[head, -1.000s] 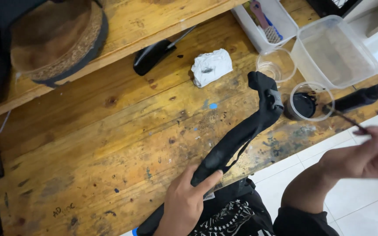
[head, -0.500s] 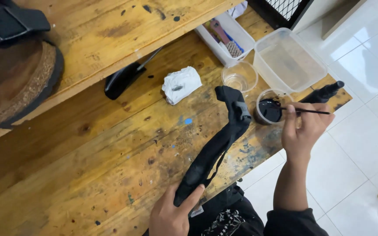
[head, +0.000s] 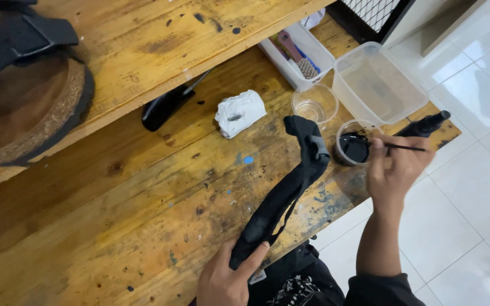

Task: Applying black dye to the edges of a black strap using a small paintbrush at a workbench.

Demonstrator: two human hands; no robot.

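Note:
My left hand (head: 227, 277) grips the near end of a long black strap (head: 284, 192) that lies across the stained wooden bench (head: 143, 215), its far end with a grey buckle (head: 316, 144) raised. My right hand (head: 395, 170) holds a thin dark brush (head: 401, 147) whose tip dips into a small clear cup of black liquid (head: 354, 148) at the bench's right edge.
An empty clear cup (head: 314, 105), a large clear plastic tub (head: 378, 85), a white tray with brushes (head: 299, 54), a crumpled white cloth (head: 239, 113), a black tool (head: 168, 105) and a black bottle (head: 426, 124) lie nearby. A brown sandal (head: 24, 96) sits on the upper shelf.
My right hand swung in from the right and brought the brush tip into the cup of black liquid. My left hand kept hold of the strap.

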